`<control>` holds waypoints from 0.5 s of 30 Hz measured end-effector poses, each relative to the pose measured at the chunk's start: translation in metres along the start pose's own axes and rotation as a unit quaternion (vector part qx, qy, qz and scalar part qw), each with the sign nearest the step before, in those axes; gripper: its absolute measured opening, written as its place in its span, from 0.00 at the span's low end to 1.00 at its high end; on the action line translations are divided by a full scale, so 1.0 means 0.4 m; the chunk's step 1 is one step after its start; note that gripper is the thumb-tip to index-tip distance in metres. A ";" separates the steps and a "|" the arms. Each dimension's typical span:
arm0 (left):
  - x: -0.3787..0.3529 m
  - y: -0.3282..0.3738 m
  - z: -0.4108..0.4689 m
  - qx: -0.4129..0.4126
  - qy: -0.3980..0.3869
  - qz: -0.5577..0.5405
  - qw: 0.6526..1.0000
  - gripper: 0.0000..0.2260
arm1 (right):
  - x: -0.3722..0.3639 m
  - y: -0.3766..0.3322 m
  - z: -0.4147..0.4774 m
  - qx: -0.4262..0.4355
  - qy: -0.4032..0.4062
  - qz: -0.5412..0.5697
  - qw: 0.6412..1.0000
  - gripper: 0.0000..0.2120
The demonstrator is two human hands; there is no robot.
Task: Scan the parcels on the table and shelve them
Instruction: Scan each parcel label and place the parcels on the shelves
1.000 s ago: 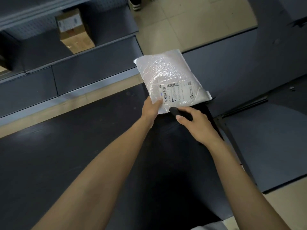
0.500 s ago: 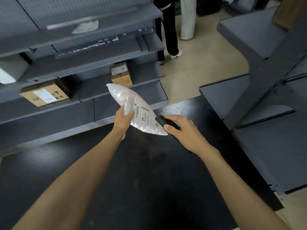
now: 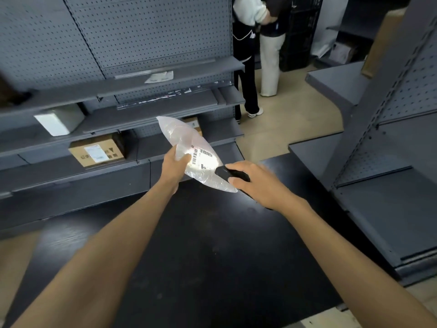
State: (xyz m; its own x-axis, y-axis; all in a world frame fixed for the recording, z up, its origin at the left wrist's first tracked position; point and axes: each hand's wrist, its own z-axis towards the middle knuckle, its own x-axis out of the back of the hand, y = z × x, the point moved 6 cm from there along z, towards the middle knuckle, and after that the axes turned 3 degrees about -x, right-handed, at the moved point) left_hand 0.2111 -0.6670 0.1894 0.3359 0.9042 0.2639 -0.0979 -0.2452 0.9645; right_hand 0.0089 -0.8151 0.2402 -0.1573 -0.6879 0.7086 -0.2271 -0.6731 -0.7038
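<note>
My left hand [image 3: 173, 165] grips a white plastic parcel [image 3: 186, 143] by its near left edge and holds it tilted above the far edge of the black table [image 3: 201, 245]. A barcode label [image 3: 201, 155] on the parcel is lit by a bright patch of light. My right hand [image 3: 254, 183] holds a black handheld scanner [image 3: 227, 174] whose tip points at the label from the right, almost touching the parcel.
Grey metal shelves [image 3: 142, 119] stand beyond the table, holding a cardboard box [image 3: 97, 153], a white box [image 3: 59, 121] and another box partly hidden behind the parcel. A second shelf unit [image 3: 378, 162] stands at right. Two people [image 3: 257, 43] stand in the aisle behind.
The view has lifted from the table towards the shelves. My left hand raised the parcel and turned it edge-on, while my right hand kept the scanner beside it; light now falls on the label.
</note>
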 end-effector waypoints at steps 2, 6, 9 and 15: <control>0.008 0.009 -0.012 -0.009 -0.006 -0.006 1.000 0.14 | -0.005 -0.012 -0.015 0.000 0.000 -0.008 1.000 0.19; 0.014 0.022 -0.028 -0.020 -0.016 -0.016 1.000 0.15 | 0.001 -0.024 -0.038 -0.013 0.006 -0.025 1.000 0.20; 0.012 0.023 -0.034 -0.019 -0.021 -0.023 0.999 0.15 | 0.005 -0.019 -0.057 -0.019 0.001 -0.036 0.999 0.19; -0.029 0.031 -0.043 -0.016 -0.037 -0.037 0.998 0.15 | 0.015 0.016 -0.102 -0.045 -0.007 -0.049 0.998 0.21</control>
State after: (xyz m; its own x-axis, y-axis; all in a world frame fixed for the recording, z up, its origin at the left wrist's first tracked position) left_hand 0.1900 -0.6746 0.1981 0.4112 0.8911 0.1920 -0.0992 -0.1657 0.9812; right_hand -0.0328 -0.8125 0.2420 -0.1165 -0.6237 0.7729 -0.3253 -0.7113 -0.6230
